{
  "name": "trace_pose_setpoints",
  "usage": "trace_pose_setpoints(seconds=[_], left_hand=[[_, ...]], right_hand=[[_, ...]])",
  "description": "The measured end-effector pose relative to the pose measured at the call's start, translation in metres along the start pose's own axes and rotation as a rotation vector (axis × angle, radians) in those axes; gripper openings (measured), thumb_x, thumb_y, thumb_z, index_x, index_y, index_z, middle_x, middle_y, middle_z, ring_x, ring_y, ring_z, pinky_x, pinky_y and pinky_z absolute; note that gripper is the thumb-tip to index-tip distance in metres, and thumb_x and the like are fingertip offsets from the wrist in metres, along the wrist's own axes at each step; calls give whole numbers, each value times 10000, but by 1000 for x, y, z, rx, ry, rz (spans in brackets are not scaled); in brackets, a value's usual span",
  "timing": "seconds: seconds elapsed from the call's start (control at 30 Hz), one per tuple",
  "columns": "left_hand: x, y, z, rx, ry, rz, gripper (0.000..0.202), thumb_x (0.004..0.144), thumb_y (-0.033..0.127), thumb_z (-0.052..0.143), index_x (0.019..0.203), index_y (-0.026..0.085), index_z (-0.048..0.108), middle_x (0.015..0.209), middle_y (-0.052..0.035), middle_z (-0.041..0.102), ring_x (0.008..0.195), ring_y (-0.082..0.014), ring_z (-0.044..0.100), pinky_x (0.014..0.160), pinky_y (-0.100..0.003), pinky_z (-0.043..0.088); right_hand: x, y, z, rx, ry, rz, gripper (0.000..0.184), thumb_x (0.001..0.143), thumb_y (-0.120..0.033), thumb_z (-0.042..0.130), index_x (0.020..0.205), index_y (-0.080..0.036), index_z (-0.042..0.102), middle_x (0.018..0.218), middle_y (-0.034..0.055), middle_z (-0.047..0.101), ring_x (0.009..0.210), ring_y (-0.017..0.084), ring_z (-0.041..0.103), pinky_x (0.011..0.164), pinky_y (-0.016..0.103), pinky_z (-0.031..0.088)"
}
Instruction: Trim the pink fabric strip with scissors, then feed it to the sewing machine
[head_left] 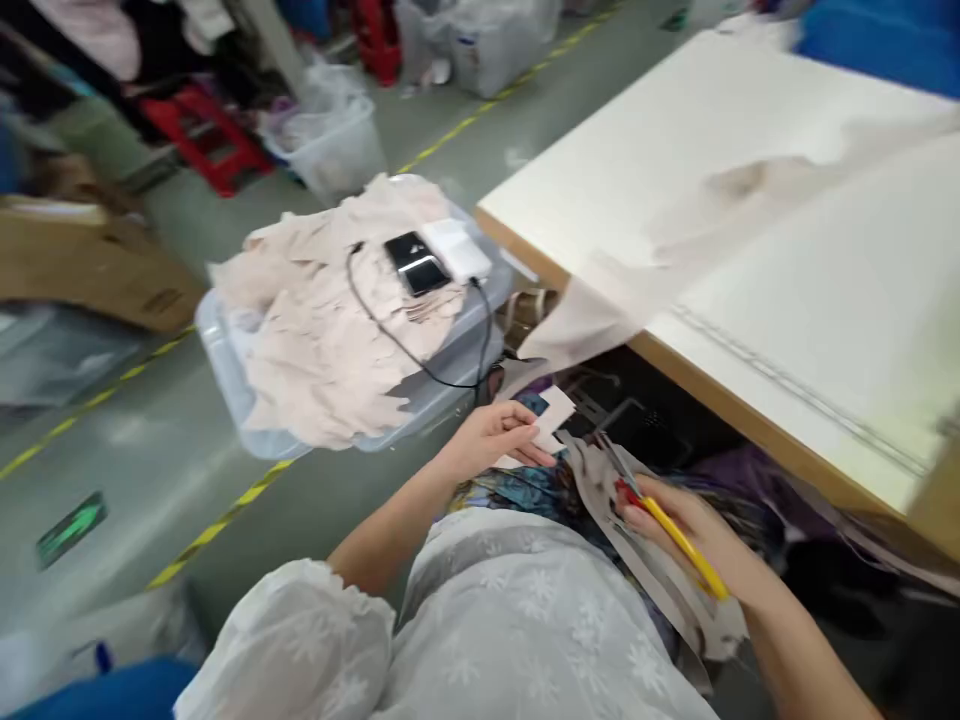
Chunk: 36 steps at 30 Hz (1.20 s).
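My left hand [504, 438] is closed on a small cream fabric piece [555, 412], pinched between thumb and fingers above my lap. Close by on the right, my right hand [679, 525] grips scissors [679, 545] with a long yellow handle, a red part near the fingers and metal blades pointing up and left. Beneath that hand, greyish-beige fabric strips [600, 480] hang across my lap. The blades are near the strips; whether they touch is unclear.
Left of me, a pale plastic bin [262, 435] bears a heap of cream fabric pieces [322, 320], a black phone [416, 263], a white power bank [457, 250] and a cable. A white table [810, 250] with sheer fabric [697, 240] stands right. A red stool [206, 140] is farther back.
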<state>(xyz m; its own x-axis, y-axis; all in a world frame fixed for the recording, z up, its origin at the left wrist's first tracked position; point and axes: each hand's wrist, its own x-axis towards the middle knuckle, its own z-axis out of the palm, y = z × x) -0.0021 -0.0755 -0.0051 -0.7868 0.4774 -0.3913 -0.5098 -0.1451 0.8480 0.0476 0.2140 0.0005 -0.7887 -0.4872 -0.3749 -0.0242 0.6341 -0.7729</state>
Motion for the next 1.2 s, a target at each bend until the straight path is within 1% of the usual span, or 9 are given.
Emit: trace_pose_setpoints(seconds=[0.17, 0.23, 0.33, 0.4, 0.47, 0.57, 0.63, 0.9, 1.2], left_hand=[[16, 5, 25, 57, -4, -92, 487, 737, 578, 772, 879, 132, 638, 838, -106, 759, 836, -242, 748, 751, -291, 577], [21, 4, 30, 106, -13, -91, 471, 753, 583, 755, 853, 138, 637, 802, -91, 752, 795, -225, 745, 682, -261, 568], [28, 4, 34, 220, -29, -57, 459, 803, 596, 701, 867, 146, 638, 631, -40, 699, 584, -163, 690, 496, -200, 478], [31, 7, 37, 292, -28, -19, 465, 824, 603, 671, 894, 145, 644, 566, -21, 668, 480, -131, 628, 443, -191, 433], [34, 13, 41, 343, -29, 11, 466, 828, 603, 664, 902, 144, 647, 608, -32, 686, 532, -149, 661, 466, -202, 468], [39, 25, 47, 373, -50, 12, 446, 811, 582, 695, 867, 142, 651, 751, -64, 722, 795, -234, 743, 589, -241, 562], [42, 30, 51, 364, -76, -24, 440, 800, 568, 715, 859, 137, 652, 827, -83, 738, 886, -261, 744, 664, -267, 588], [52, 27, 59, 231, -89, -106, 465, 736, 564, 777, 830, 133, 630, 825, -95, 754, 855, -269, 750, 679, -283, 589], [53, 18, 58, 192, -81, -148, 464, 718, 548, 801, 829, 130, 632, 785, -95, 758, 817, -247, 753, 671, -265, 581]], right_hand=[[3, -9, -17, 36, -29, 51, 525, 921, -707, 458, 723, -222, 420, 655, -22, 401, 587, 151, 381, 532, 277, 326], [4, -4, -20, 21, -64, 46, 535, 929, -716, 436, 736, -217, 424, 661, -24, 399, 588, 145, 373, 530, 270, 306], [5, 4, -22, -23, -90, 26, 555, 937, -729, 408, 733, -213, 412, 643, -27, 397, 563, 136, 370, 516, 265, 270], [6, 7, -24, -39, -84, 5, 561, 942, -732, 388, 727, -213, 393, 633, -29, 389, 553, 134, 369, 514, 266, 253], [7, 8, -27, -30, -68, -16, 568, 939, -743, 372, 729, -215, 383, 641, -28, 391, 562, 136, 372, 520, 267, 252], [11, 8, -33, -12, -41, -32, 593, 917, -779, 358, 723, -219, 372, 638, -32, 379, 565, 135, 363, 518, 266, 248], [12, 9, -35, 1, -32, -38, 604, 905, -794, 358, 715, -221, 363, 626, -38, 361, 559, 132, 351, 515, 265, 242], [10, 14, -37, 28, -18, -35, 625, 884, -817, 363, 702, -219, 382, 612, -46, 355, 542, 123, 345, 511, 264, 242], [6, 11, -34, -334, 135, 64, 562, 904, -748, 405, 687, -230, 381, 597, -4, 486, 528, 164, 439, 524, 285, 236]])
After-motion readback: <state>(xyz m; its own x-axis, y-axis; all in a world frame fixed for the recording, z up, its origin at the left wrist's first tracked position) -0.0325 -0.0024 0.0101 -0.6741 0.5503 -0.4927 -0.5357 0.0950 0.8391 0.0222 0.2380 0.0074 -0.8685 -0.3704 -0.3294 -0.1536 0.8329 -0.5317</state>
